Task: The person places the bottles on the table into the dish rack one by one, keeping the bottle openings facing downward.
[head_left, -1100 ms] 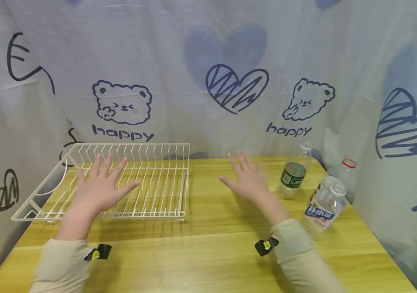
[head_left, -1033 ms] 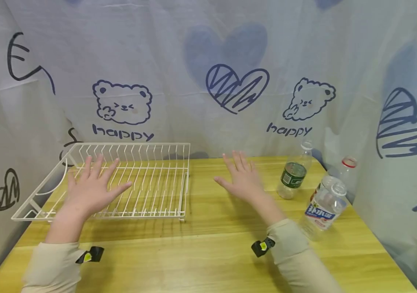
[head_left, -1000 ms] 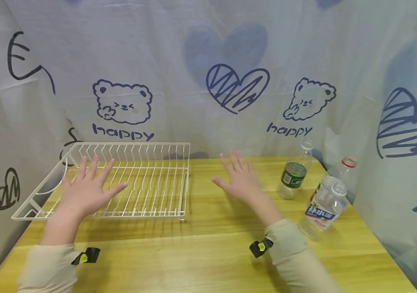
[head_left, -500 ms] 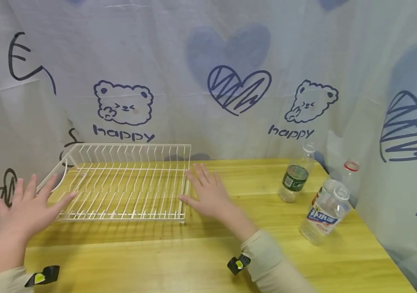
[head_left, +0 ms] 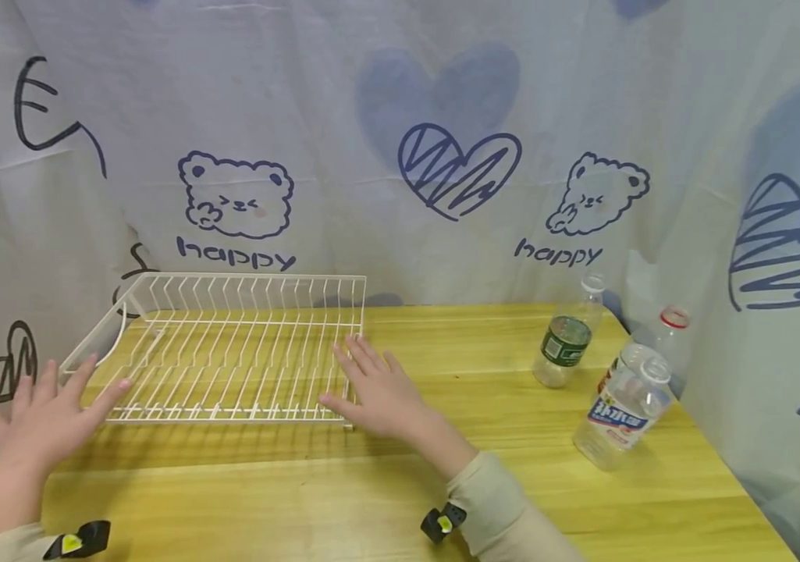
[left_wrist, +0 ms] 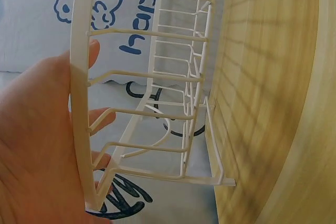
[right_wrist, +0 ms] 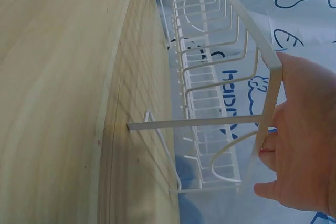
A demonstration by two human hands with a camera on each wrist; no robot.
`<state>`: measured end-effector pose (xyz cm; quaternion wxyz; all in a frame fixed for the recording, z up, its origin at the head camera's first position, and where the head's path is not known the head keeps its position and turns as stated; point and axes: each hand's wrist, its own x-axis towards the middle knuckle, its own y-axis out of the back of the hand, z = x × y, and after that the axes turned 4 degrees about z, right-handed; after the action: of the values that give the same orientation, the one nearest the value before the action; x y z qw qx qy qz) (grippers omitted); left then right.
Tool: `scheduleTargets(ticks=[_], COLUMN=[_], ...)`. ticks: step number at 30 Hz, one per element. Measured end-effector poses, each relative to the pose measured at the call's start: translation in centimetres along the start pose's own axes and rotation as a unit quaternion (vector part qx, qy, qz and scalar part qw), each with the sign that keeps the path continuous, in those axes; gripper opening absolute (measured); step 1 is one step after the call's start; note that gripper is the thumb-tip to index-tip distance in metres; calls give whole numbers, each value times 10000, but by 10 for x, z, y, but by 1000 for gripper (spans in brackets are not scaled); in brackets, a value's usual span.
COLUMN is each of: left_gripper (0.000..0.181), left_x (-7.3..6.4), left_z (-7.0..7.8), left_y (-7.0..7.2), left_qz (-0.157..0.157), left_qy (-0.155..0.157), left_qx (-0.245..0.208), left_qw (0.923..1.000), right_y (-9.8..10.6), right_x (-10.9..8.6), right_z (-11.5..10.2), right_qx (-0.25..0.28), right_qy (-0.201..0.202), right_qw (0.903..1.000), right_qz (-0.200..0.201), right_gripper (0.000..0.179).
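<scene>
A white wire dish rack [head_left: 252,275] stands on the wooden table at the left. My left hand [head_left: 41,433] lies over its front left corner, fingers spread and nearly straight. In the left wrist view that hand [left_wrist: 37,140] is right at the rack's upper rim, fingertips showing past it. My right hand [head_left: 385,398] is at the rack's front right corner, its fingers straight and overlapping the right side. The right wrist view has this hand [right_wrist: 310,135] against the rim's corner, palm toward the rack. Neither hand curls round the wire.
To the right stand three clear plastic bottles without caps: one with a green label [head_left: 567,341], one with a blue and white label [head_left: 613,417], and one with a red neck ring [head_left: 673,318] partly hidden behind. A printed curtain [head_left: 442,250] borders the table [head_left: 245,499].
Both hands have moved left; my left hand went from over the rack to its front left corner, my right from the middle of the table to the rack's right side.
</scene>
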<state>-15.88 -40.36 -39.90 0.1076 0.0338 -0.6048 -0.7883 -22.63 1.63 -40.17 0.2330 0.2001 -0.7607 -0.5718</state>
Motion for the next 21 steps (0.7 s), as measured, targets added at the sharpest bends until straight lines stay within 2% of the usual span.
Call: scheduleTargets(ticks=[5,13,17,21], left_gripper=[85,85,87,87], left_x=[-3,-7,-8,-9], left_z=[1,8,18,28], left_y=[0,-5,-5,-7], left_qz=[11,74,-23,14], left_qy=[-22,1,-1,-127], left_qx=[-27,-33,-45,-36], left_qw=[10000,10000,10000,9999], right_y=[0,0,2,5], right_x=[-2,-11,-16,-23], right_z=[1,11,20,33], right_qx=[244,360,454,538], right_qy=[-91,-54,-25,-50], right_qw=[9996,9993,9989,9985], right_qz=[-55,52,99,129], right_gripper=[85,85,85,85])
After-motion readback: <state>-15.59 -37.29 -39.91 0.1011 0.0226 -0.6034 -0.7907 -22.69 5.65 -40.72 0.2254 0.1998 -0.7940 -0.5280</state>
